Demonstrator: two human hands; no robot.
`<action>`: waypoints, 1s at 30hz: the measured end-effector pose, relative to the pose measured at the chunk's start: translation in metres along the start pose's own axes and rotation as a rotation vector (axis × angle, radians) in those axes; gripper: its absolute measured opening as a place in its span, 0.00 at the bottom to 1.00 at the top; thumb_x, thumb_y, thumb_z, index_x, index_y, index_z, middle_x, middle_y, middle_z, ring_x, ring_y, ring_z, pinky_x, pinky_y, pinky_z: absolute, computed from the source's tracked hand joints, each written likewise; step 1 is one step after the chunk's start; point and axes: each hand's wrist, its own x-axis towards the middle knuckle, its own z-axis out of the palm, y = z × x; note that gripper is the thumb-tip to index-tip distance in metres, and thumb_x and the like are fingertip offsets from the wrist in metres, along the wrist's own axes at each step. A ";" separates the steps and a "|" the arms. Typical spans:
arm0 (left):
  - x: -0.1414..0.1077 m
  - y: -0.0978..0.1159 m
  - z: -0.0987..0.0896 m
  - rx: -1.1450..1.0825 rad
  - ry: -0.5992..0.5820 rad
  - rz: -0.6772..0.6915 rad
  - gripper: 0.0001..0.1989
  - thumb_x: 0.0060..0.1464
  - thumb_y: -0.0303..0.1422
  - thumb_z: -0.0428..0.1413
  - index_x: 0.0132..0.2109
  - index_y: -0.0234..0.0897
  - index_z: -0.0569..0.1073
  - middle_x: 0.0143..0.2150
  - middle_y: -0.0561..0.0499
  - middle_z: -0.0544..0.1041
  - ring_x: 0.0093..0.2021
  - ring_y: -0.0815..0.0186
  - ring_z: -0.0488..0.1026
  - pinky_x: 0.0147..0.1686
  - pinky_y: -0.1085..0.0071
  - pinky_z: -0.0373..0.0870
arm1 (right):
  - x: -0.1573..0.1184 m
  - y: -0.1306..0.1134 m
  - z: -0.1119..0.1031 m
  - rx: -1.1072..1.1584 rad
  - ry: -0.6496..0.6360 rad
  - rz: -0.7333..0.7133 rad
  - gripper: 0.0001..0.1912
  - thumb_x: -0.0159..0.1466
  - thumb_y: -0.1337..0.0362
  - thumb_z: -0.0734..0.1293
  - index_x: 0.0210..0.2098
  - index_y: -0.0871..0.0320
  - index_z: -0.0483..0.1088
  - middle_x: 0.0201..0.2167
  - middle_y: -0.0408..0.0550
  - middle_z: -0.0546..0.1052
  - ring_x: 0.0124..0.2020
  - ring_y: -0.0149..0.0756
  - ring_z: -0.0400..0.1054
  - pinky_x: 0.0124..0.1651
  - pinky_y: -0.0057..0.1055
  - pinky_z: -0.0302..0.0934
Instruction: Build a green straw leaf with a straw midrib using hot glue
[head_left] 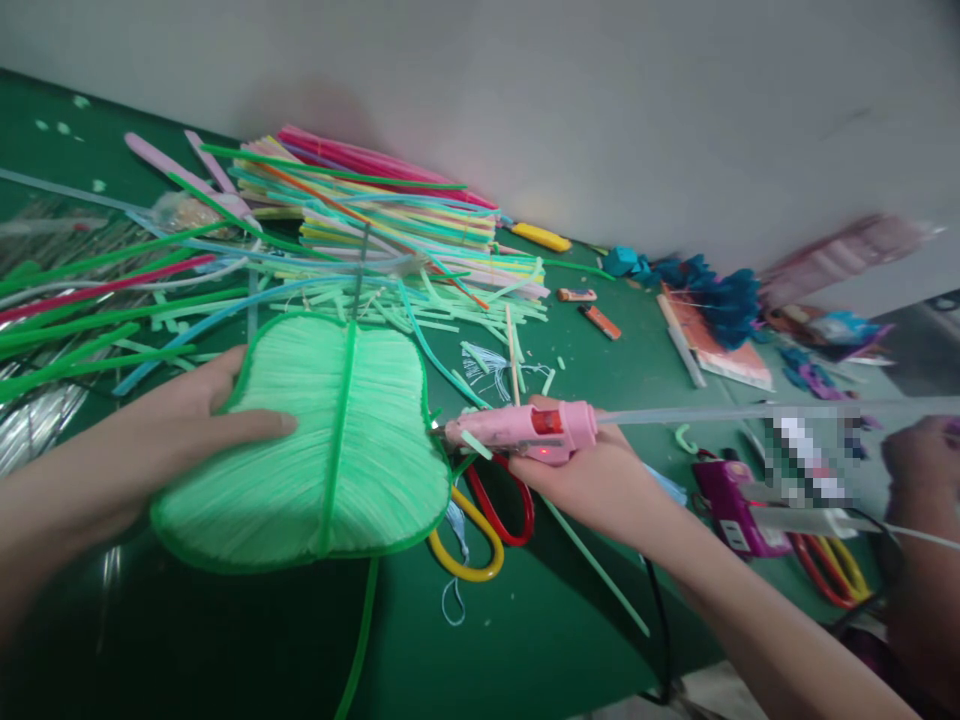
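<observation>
A pale green leaf-shaped piece (300, 450) with a darker green rim and midrib is held up over the table. My left hand (225, 415) grips its left side, thumb on the front face and the other fingers hidden behind. My right hand (581, 480) is wrapped round a pink glue gun (517, 428) with a small red light. The gun's nozzle points left and meets or nearly meets the leaf piece's right edge. A clear glue stick (675, 414) sticks out of the gun's back.
Bundles of coloured pipe cleaners (397, 215) lie along the wall. Scissors with red and yellow handles (480, 572) sit below the gun. Farther right are a purple power block (739, 510), dark blue fluffy pieces (720, 295) and another person's hand (922, 455).
</observation>
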 end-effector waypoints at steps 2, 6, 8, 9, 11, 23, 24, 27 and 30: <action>0.000 0.000 0.000 -0.005 -0.007 0.003 0.46 0.22 0.33 0.72 0.55 0.56 0.72 0.51 0.52 0.81 0.42 0.46 0.81 0.35 0.52 0.79 | 0.000 0.000 0.000 -0.002 0.004 0.003 0.10 0.59 0.67 0.61 0.22 0.54 0.67 0.20 0.38 0.68 0.23 0.31 0.63 0.28 0.30 0.53; 0.000 0.001 0.001 0.002 0.022 -0.018 0.47 0.20 0.34 0.72 0.55 0.54 0.72 0.51 0.51 0.81 0.41 0.46 0.81 0.34 0.52 0.80 | 0.000 -0.001 -0.001 -0.020 -0.017 0.011 0.10 0.59 0.67 0.61 0.22 0.54 0.68 0.18 0.38 0.69 0.22 0.32 0.63 0.28 0.30 0.54; -0.001 0.001 0.001 0.001 0.017 -0.008 0.47 0.21 0.34 0.72 0.56 0.54 0.71 0.50 0.51 0.81 0.40 0.47 0.82 0.33 0.53 0.80 | 0.000 -0.001 -0.001 -0.046 -0.019 0.013 0.11 0.59 0.68 0.61 0.21 0.54 0.69 0.18 0.38 0.69 0.22 0.32 0.64 0.29 0.29 0.56; -0.001 0.001 0.000 0.001 0.004 0.004 0.47 0.23 0.35 0.72 0.57 0.54 0.71 0.51 0.50 0.81 0.40 0.47 0.82 0.33 0.53 0.80 | 0.000 -0.001 -0.001 -0.060 -0.016 0.015 0.11 0.59 0.68 0.62 0.21 0.54 0.69 0.18 0.38 0.69 0.23 0.32 0.65 0.29 0.30 0.56; -0.001 0.000 -0.001 0.004 -0.027 0.014 0.46 0.27 0.36 0.72 0.59 0.55 0.69 0.52 0.50 0.81 0.40 0.48 0.82 0.34 0.54 0.80 | 0.000 0.000 0.000 -0.080 0.000 0.018 0.10 0.59 0.67 0.62 0.22 0.54 0.70 0.18 0.39 0.70 0.23 0.33 0.66 0.29 0.30 0.58; -0.001 -0.001 -0.002 0.006 -0.049 0.014 0.46 0.30 0.35 0.72 0.60 0.54 0.67 0.54 0.50 0.79 0.41 0.49 0.82 0.34 0.57 0.81 | -0.004 -0.001 -0.002 -0.102 0.027 0.052 0.05 0.57 0.68 0.63 0.26 0.54 0.68 0.26 0.41 0.76 0.29 0.37 0.72 0.34 0.32 0.62; -0.001 -0.001 -0.002 0.005 -0.044 0.015 0.46 0.30 0.35 0.72 0.60 0.54 0.68 0.54 0.50 0.79 0.41 0.50 0.82 0.34 0.58 0.81 | -0.004 -0.002 -0.002 -0.101 0.025 0.055 0.05 0.57 0.68 0.63 0.26 0.54 0.68 0.27 0.41 0.76 0.30 0.37 0.72 0.35 0.32 0.63; -0.002 0.000 -0.002 0.011 -0.030 0.012 0.45 0.30 0.36 0.71 0.60 0.53 0.68 0.53 0.50 0.80 0.40 0.50 0.82 0.33 0.59 0.81 | -0.005 -0.003 -0.003 -0.085 0.022 0.071 0.05 0.57 0.68 0.63 0.27 0.54 0.69 0.26 0.41 0.76 0.29 0.37 0.72 0.33 0.31 0.61; -0.002 0.000 0.000 0.009 -0.038 0.012 0.45 0.29 0.35 0.72 0.59 0.52 0.69 0.53 0.50 0.80 0.41 0.50 0.82 0.33 0.58 0.81 | -0.007 -0.004 -0.003 -0.084 0.067 0.048 0.06 0.56 0.69 0.63 0.28 0.54 0.71 0.25 0.41 0.76 0.27 0.36 0.71 0.31 0.31 0.60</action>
